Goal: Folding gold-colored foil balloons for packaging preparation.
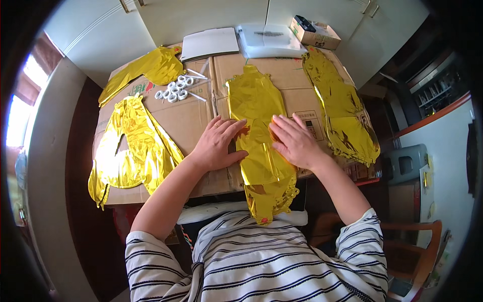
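A flat gold foil balloon (259, 100) lies lengthwise in front of me, its near end hanging over the table's front edge toward my lap. My left hand (219, 143) rests at its left edge, fingers stretched out and thumb on the foil. On the opposite edge lies my right hand (297, 140), palm down with its fingers extended. More gold foil balloons lie around: one (133, 151) at the near left, another (156, 65) at the far left, and a stack (342, 110) along the right side. What is under my palms is hidden.
Cardboard (201, 121) covers the table. Several small white ribbon rolls (173, 93) and white straws (197, 74) sit at centre left. Along the back are a white flat stack (210, 42), clear plastic packs (269, 40) and a small box (317, 35). A wooden chair (427, 246) stands at right.
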`<state>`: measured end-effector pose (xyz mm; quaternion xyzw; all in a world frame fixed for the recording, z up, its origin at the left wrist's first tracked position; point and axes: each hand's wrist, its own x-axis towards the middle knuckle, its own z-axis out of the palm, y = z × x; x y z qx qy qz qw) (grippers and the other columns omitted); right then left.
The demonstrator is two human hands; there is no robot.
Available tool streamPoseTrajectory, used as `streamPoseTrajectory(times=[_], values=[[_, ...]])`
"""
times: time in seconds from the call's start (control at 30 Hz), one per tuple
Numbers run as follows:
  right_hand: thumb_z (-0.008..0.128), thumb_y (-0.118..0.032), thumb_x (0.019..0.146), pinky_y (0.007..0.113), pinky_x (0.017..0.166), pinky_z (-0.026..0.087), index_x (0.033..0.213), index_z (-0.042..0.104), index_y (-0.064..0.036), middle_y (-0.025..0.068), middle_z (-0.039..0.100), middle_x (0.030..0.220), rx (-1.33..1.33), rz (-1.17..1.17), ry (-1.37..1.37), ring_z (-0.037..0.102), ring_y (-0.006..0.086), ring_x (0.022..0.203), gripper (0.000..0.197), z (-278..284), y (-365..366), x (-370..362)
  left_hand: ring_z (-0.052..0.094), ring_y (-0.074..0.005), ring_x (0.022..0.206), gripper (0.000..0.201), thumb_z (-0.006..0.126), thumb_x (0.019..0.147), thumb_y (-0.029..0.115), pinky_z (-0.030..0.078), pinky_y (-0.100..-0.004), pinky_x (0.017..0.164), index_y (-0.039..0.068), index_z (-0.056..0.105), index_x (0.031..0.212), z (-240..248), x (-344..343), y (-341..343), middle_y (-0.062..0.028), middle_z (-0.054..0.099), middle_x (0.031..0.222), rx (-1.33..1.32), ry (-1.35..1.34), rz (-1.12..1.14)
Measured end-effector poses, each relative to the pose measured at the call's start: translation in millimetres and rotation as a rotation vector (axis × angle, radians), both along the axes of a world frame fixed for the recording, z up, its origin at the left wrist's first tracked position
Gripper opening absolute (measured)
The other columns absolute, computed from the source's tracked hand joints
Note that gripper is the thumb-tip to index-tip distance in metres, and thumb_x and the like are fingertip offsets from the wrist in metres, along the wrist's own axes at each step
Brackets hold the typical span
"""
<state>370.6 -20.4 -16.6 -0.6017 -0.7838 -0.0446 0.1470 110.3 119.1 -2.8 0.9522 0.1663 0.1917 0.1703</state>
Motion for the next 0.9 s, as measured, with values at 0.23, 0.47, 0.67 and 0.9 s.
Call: streamPoseTrajectory(times=[0.23,0.47,0.67,0.9], values=[[0.06,-0.036,0.099,0.052,0.122,0.023,0.144,0.049,-0.0015,0.0194,0.044,0.154,-0.009,0.014,-0.012,0.039,0.0349,0.144,0.058,-6,-3,-3,0.058,-0.0342,0.122,0.052,0.072,0.09,0.023,0.036,-0.0482,0.114,0.004,0.056,0.135,-4,-3,16,-0.0161,0.065,0.126,-0.111,-0.034,-0.073],[0.056,-0.04,0.101,0.053,0.124,0.02,0.146,0.048,-0.0019,0.0187,0.044,0.154,-0.058,0.008,0.031,0.039,0.0341,0.145,0.059,2,-3,0,0.06,-0.0335,0.119,0.051,0.072,0.091,0.023,0.038,-0.0513,0.113,0.006,0.056,0.136,-3,-1,12,-0.0142,0.066,0.123,0.016,-0.039,-0.071],[0.056,-0.037,0.102,0.052,0.124,0.021,0.148,0.047,-0.0042,0.0157,0.045,0.155,-0.029,0.055,0.073,0.04,0.0327,0.145,0.057,30,7,-16,0.06,-0.0319,0.119,0.058,0.072,0.088,0.026,0.035,-0.0526,0.115,0.01,0.052,0.141,-3,-3,13,-0.0113,0.066,0.123,0.013,-0.032,-0.047],[0.069,-0.028,0.094,0.05,0.12,0.031,0.14,0.056,-0.0051,0.0158,0.051,0.15,-0.012,-0.013,0.205,0.046,0.0338,0.14,0.053,16,9,10,0.057,-0.0341,0.123,0.074,0.079,0.081,0.028,0.033,-0.0537,0.117,0.008,0.048,0.145,4,-2,10,-0.0143,0.062,0.128,-0.007,0.021,-0.056]])
